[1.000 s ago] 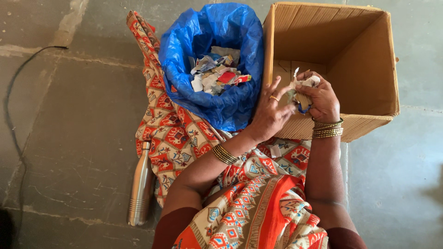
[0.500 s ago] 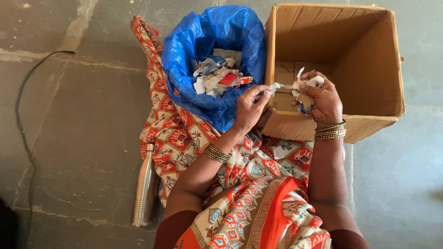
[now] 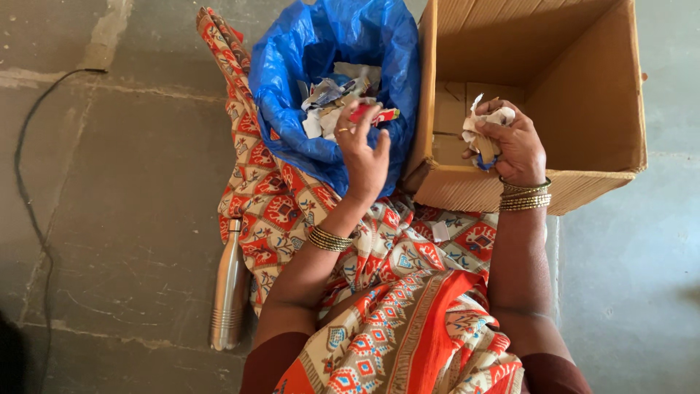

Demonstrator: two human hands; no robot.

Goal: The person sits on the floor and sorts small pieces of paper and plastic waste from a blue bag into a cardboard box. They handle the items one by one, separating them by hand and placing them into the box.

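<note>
Many crumpled white paper scraps [image 3: 485,128] sit clenched in right hand [image 3: 514,146]; left hand [image 3: 362,157] spread over blue bag [image 3: 292,73].

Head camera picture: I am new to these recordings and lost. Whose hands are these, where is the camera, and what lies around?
There is no machine. The camera sits on a person's head and looks down at their own two hands and patterned orange cloth lap. The left hand is open over a blue plastic bag holding torn paper scraps. The right hand grips a crumpled bunch of paper bits above an open brown cardboard box. Everything sits on a grey stone floor. A steel bottle lies beside the lap, and a dark cable runs along the left.
</note>
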